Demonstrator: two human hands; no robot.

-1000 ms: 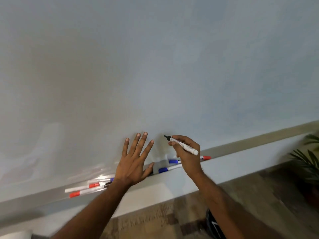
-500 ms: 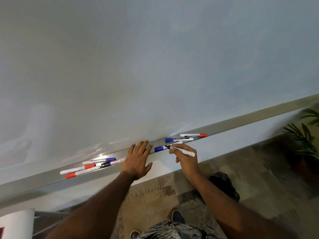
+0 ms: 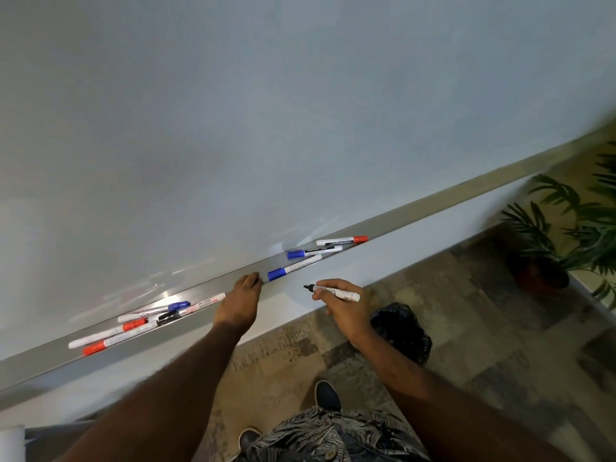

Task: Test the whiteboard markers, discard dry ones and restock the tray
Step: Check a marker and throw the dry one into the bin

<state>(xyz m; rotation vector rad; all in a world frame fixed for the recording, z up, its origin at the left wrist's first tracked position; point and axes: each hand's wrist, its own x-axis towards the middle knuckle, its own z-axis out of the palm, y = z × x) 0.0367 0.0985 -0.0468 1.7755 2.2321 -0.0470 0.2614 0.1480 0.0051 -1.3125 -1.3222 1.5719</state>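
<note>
My right hand [image 3: 345,313] pinches an uncapped black-tipped marker [image 3: 337,292], tip pointing left, held in front of the tray and off the whiteboard [image 3: 266,111]. My left hand [image 3: 238,303] rests on the grey marker tray [image 3: 433,199], its fingers reaching over the front lip with their tips hidden. Just right of it lie three capped markers: two blue-capped ones [image 3: 294,267] [image 3: 314,251] and a red-capped one [image 3: 342,241]. Several more markers [image 3: 150,320], red, blue and black, lie in a loose pile on the tray to the left.
A black plastic bag [image 3: 401,331] sits on the patterned floor below my right hand. A potted palm [image 3: 573,235] stands at the right by the wall. My shoes [image 3: 328,395] are near the wall base. A white object [image 3: 11,443] shows at the bottom left corner.
My left hand slid down from the whiteboard face onto the tray. My right hand drew the marker away from the board and lower. The view tilted downward.
</note>
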